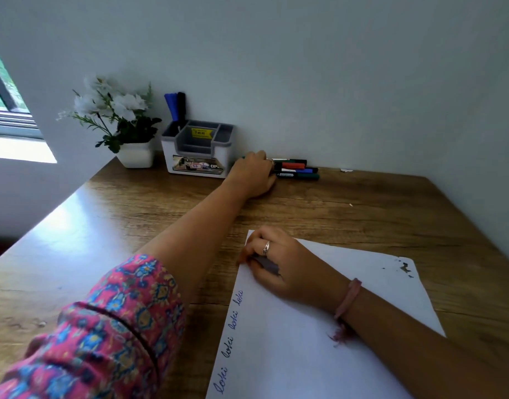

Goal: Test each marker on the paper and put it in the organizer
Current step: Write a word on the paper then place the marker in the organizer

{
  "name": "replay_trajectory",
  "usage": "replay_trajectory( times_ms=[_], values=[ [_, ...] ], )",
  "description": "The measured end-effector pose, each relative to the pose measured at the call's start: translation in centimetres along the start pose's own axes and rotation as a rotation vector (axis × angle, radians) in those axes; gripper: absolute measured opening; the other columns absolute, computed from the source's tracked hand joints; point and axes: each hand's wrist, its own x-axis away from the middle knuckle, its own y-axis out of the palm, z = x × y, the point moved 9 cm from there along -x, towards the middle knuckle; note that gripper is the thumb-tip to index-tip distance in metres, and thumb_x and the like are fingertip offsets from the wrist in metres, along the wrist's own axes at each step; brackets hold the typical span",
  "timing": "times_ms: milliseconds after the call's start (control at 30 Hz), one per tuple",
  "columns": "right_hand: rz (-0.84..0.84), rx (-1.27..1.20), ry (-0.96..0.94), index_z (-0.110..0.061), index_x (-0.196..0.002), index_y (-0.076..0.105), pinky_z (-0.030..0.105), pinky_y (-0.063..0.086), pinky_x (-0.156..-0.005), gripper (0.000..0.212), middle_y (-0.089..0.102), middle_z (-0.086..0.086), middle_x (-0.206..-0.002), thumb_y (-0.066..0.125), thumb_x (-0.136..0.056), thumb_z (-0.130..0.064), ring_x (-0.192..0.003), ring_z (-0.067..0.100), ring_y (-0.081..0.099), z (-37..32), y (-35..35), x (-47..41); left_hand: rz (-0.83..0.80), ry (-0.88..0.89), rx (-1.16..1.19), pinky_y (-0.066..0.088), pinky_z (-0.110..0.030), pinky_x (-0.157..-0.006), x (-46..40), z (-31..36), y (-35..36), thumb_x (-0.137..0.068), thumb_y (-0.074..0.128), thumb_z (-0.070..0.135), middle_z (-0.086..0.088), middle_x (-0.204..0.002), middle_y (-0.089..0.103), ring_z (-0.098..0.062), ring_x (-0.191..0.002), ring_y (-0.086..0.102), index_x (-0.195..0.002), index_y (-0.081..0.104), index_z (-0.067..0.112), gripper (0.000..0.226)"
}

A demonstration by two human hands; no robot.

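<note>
Two markers (177,106) already sit in the organizer (197,148), so with the left hand (253,174) curled over the pile (298,169), I'd pinch just one while the right hand (279,262), fingers bent, pins the paper (319,341).

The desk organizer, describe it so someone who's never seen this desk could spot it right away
Look along the back edge of the wooden desk, against the wall. The desk organizer stands between the white flower pot and the loose markers. It alone is a white box with grey compartments and a yellow sticker.
</note>
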Motion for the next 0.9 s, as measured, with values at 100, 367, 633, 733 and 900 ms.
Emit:
replay_trajectory(
  times_ms=[100, 367, 633, 733, 900],
  values=[
    [0.003, 0.002, 0.002, -0.010, -0.098, 0.066, 0.014, 0.034, -0.085, 0.016, 0.057, 0.005, -0.099, 0.056, -0.086, -0.010, -0.093, 0.012, 0.050, 0.1, 0.0, 0.0, -0.039, 0.001, -0.048, 0.042, -0.044, -0.090, 0.0, 0.3, 0.2, -0.095, 0.043, 0.040, -0.017, -0.123, 0.048, -0.033, -0.113, 0.046, -0.124, 0.054, 0.007, 0.046],
    [0.019, -0.005, -0.027, -0.010, -0.098, 0.067, 0.024, 0.041, -0.084, 0.016, 0.057, 0.007, -0.100, 0.057, -0.085, -0.007, -0.093, 0.017, 0.053, -0.2, -0.2, 0.0, -0.037, -0.029, 0.323, 0.045, -0.038, -0.090, 3.1, 0.1, -1.2, -0.094, 0.051, 0.034, -0.010, -0.116, 0.056, -0.022, -0.103, 0.052, -0.111, 0.063, 0.011, 0.031],
    [0.018, -0.015, -0.024, -0.013, -0.099, 0.067, 0.016, 0.038, -0.086, 0.017, 0.057, 0.002, -0.100, 0.056, -0.087, -0.007, -0.095, 0.009, 0.050, -0.4, -0.4, 0.1, 0.251, -0.367, 1.322, 0.050, -0.027, -0.071, 9.1, -4.9, -5.8, -0.085, 0.066, 0.036, -0.001, -0.076, 0.069, -0.012, -0.072, 0.063, -0.086, 0.067, 0.011, 0.025],
    [-0.001, -0.021, -0.018, -0.013, -0.099, 0.066, 0.012, 0.036, -0.084, 0.017, 0.058, 0.003, -0.100, 0.056, -0.087, -0.007, -0.093, 0.008, 0.051, -0.5, -0.3, -0.1, 0.302, -0.450, 1.704, 0.054, -0.028, -0.076, 11.8, -5.7, -6.6, -0.086, 0.065, 0.033, 0.002, -0.072, 0.068, -0.008, -0.071, 0.064, -0.090, 0.064, 0.011, 0.022],
    [-0.015, -0.078, 0.038, -0.016, -0.097, 0.065, 0.006, 0.037, -0.081, 0.015, 0.059, 0.003, -0.101, 0.056, -0.089, -0.009, -0.091, 0.002, 0.052, -0.2, -0.3, 0.0, 0.243, -0.493, 1.870, 0.056, -0.027, -0.071, 15.0, -4.9, -7.0, -0.089, 0.060, 0.033, -0.003, -0.081, 0.066, -0.012, -0.072, 0.064, -0.092, 0.065, 0.010, 0.024]
  ],
)
